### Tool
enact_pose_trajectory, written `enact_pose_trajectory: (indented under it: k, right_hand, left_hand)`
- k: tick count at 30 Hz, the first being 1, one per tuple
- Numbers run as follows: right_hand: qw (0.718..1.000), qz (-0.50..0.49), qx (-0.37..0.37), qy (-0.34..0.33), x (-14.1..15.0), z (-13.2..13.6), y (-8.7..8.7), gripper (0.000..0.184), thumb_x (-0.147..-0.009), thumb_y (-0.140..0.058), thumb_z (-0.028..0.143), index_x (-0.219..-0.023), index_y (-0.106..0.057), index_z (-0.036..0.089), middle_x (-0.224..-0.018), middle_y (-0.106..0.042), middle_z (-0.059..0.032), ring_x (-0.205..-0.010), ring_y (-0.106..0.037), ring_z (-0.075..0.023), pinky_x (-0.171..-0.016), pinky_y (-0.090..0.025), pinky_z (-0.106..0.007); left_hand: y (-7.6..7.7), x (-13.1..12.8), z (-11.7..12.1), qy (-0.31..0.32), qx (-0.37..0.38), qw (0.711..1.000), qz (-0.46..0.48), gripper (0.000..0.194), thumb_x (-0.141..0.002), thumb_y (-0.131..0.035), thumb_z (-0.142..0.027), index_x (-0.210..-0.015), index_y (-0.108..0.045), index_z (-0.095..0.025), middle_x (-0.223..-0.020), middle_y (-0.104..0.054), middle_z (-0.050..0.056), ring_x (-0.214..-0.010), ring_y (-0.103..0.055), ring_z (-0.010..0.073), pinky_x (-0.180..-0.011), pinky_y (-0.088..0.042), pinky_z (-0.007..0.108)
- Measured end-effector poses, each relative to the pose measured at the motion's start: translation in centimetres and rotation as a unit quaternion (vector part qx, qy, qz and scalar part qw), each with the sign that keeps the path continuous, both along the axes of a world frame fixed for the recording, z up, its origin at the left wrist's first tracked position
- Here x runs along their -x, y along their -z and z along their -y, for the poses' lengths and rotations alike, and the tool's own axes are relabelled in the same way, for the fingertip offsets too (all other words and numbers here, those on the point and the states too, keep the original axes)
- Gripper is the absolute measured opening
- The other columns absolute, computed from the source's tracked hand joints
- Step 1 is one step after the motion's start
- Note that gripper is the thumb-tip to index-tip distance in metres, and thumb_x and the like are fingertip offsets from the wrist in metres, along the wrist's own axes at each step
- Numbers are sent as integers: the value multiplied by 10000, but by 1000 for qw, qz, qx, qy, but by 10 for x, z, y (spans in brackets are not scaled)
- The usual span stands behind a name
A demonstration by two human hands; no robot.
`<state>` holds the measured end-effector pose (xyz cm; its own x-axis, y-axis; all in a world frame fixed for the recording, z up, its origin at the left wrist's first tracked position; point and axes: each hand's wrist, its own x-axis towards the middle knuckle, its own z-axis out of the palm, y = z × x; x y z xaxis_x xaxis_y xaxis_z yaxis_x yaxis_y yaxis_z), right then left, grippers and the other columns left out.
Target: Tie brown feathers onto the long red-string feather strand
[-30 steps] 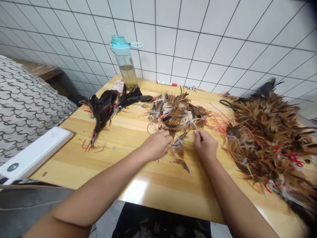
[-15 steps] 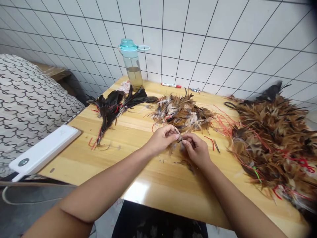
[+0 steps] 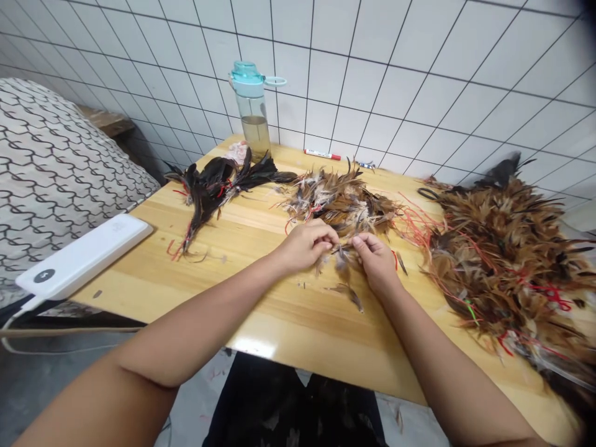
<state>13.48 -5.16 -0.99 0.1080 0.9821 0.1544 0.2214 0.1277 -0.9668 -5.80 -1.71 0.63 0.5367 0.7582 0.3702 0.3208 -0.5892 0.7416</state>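
Note:
My left hand and my right hand are close together over a wooden table, both with fingers pinched. Between them hang a few small brown feathers, held by both hands. Just beyond my hands lies a loose pile of brown and white feathers with red threads in it. One loose feather lies on the table below my hands.
A bundle of black feathers lies at the left. A big heap of brown feathers fills the right side. A water bottle and a red marker stand by the tiled wall. A white power bank sits at the left edge.
A second ago my hands were apart at the pile's near edge. They came together with small feathers between them and have now drawn slightly apart.

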Motion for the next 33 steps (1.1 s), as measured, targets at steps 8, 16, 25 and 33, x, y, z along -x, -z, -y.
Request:
enact_pose_trajectory:
  k: [8, 16, 25, 33]
  right_hand:
    - [998, 24, -35, 53, -9, -11, 7, 301, -790, -611, 486, -773, -637, 187, -671, -636, -8, -604, -534, -123, -590, -438, -245]
    - [993, 89, -60, 45, -7, -13, 9, 266, -803, -578, 443, -754, -640, 189, -734, -680, -21, -707, -600, -148, -713, -479, -284]
    - [989, 126, -71, 41, -4, -10, 5, 248, -792, -569, 413, -722, -637, 185, -680, -648, -16, -649, -559, -147, -646, -453, -273]
    - [982, 170, -82, 27, -3, -9, 7, 255, -808, -553, 413, -732, -640, 186, -642, -618, -10, -623, -546, -150, -644, -444, -280]
  left_hand:
    - [13, 4, -7, 82, -121, 971, -191, 236, -834, -532, -128, -921, -728, -226, -893, -618, 57, -902, -518, 184, -790, -400, 292]
    - [9, 7, -9, 89, -122, 973, -172, 148, -838, -491, -112, -778, -607, -182, -880, -579, 57, -872, -492, 186, -783, -376, 303]
    - [-4, 1, -1, -6, 10, 995, -95, 105, -843, -454, -121, -833, -537, -185, -780, -601, 4, -750, -528, 150, -700, -389, 268]
    - [4, -7, -4, -30, 132, 991, 18, 150, -810, -539, -153, -943, -607, -164, -814, -638, 3, -732, -568, 121, -688, -427, 241]
